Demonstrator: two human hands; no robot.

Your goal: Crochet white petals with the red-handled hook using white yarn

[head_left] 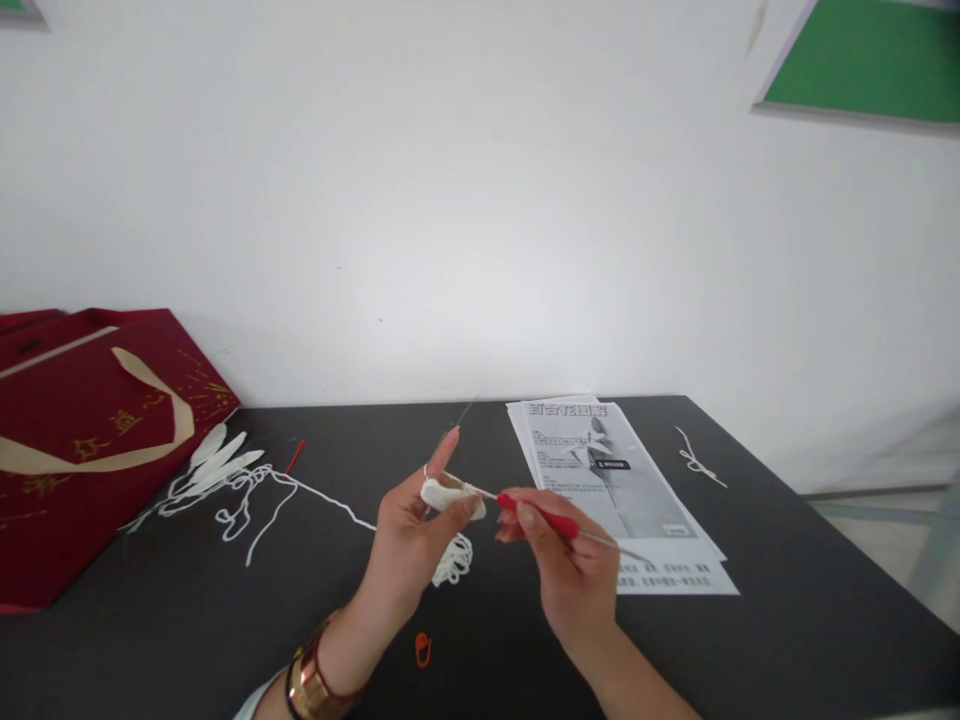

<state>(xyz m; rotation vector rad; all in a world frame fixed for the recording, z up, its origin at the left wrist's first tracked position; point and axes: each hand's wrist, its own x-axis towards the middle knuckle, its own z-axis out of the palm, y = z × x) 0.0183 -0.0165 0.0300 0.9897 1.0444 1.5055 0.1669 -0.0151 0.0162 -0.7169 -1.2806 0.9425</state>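
My left hand (411, 535) pinches a small white crocheted piece (444, 494) between thumb and fingers, with white yarn looped over the raised index finger. My right hand (566, 570) grips a red-handled crochet hook (541, 517), its metal tip pushed into the white piece. A loose tangle of white yarn (454, 560) hangs below the piece. A yarn strand (315, 495) trails left across the dark table (225, 620). On my left wrist sits a gold bracelet (309, 680).
A red gift bag (82, 440) lies at the left. Beside it lie several white crocheted petals (217, 455) and a short red stick (295, 456). Printed instruction sheets (622, 490) lie at the right, a yarn scrap (697, 462) beyond them. An orange stitch marker (423, 650) lies near me.
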